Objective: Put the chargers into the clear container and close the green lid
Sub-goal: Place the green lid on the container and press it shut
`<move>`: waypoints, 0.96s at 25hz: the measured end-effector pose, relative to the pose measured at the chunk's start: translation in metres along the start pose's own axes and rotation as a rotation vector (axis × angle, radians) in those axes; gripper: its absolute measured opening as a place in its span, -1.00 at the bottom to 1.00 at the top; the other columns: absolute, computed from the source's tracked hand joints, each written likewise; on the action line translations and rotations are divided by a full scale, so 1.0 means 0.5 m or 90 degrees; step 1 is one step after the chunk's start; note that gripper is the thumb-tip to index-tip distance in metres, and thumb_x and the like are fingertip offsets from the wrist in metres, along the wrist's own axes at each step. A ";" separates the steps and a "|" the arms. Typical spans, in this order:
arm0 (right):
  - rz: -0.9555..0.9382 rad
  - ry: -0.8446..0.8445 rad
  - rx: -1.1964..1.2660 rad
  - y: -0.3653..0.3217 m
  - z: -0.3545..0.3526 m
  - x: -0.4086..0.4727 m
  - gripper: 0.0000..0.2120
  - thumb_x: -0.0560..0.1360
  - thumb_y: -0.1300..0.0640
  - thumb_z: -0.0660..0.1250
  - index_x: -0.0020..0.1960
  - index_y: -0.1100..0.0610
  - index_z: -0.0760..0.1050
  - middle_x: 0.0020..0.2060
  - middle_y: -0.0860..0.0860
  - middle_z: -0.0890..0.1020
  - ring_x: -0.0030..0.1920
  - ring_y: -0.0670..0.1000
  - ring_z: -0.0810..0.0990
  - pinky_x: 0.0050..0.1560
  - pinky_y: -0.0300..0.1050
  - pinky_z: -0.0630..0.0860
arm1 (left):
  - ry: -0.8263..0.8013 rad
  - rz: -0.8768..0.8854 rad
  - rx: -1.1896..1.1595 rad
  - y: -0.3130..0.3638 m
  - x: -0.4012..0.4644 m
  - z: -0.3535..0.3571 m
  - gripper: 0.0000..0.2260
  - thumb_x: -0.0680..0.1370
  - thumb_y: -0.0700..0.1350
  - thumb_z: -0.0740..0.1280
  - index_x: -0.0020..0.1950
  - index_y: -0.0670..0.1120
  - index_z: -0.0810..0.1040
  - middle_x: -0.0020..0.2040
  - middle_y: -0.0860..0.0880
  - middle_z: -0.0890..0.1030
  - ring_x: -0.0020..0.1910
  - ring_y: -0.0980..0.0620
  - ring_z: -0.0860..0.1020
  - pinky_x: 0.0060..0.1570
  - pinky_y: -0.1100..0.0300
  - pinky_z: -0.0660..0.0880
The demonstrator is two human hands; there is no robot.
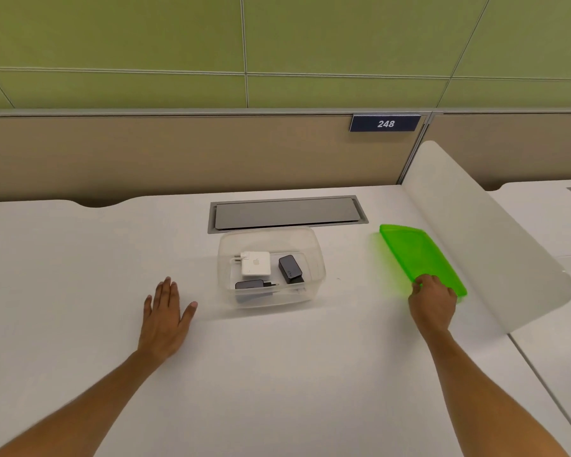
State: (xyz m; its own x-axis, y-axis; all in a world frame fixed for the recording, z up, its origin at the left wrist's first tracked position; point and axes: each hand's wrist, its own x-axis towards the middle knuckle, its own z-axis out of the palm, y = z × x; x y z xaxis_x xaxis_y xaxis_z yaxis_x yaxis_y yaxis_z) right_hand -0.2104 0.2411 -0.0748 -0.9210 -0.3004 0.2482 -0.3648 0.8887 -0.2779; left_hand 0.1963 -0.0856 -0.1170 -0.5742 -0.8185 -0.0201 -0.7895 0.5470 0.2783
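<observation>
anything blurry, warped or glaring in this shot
Head view: the green lid is smeared with motion blur at its edges, under the right hand; wide-angle distortion bows the desk edge and the wall lines; lighting is soft and even, with only faint shadows beside the clear container and the left hand; no strong glare.

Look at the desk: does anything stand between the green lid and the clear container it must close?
Nothing visible does. Bare desk separates the green lid, held by the right hand, from the open clear container.
</observation>
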 end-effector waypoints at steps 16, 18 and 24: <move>-0.102 0.309 0.461 -0.329 -0.245 0.097 -0.78 0.58 0.13 0.16 0.01 0.18 0.56 -0.18 0.15 0.67 -0.20 0.19 0.56 -0.18 -0.04 0.34 | 0.071 0.046 -0.290 0.181 0.045 -0.120 -0.38 0.58 0.19 -0.07 0.55 -0.06 -0.12 0.59 0.01 -0.10 0.53 0.14 -0.15 0.48 0.15 -0.18; -0.099 0.283 0.506 -0.366 -0.261 0.094 -0.77 0.58 0.10 0.17 0.01 0.16 0.57 -0.18 0.13 0.67 -0.21 0.13 0.55 -0.17 -0.06 0.38 | 0.060 0.053 -0.345 0.201 0.043 -0.126 -0.41 0.60 0.17 -0.03 0.55 -0.03 -0.12 0.59 0.05 -0.09 0.51 0.21 -0.14 0.47 0.19 -0.16; -0.046 0.036 0.638 -0.449 -0.240 0.096 -0.77 0.57 0.09 0.23 0.00 0.20 0.60 -0.22 0.11 0.61 -0.17 0.15 0.59 -0.03 0.22 0.57 | 0.023 -0.037 -0.608 0.251 0.053 -0.153 -0.45 0.63 0.10 0.08 0.56 -0.02 -0.01 0.58 0.05 0.03 0.52 0.16 0.02 0.40 0.31 -0.08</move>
State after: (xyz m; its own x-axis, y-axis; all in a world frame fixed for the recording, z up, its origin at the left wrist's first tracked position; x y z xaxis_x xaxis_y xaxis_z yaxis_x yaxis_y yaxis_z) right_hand -0.1564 0.0687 0.1107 -0.8936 -0.3025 0.3316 -0.3905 0.1596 -0.9067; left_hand 0.0988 -0.0522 -0.0091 -0.5206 -0.8531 -0.0333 -0.2977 0.1448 0.9436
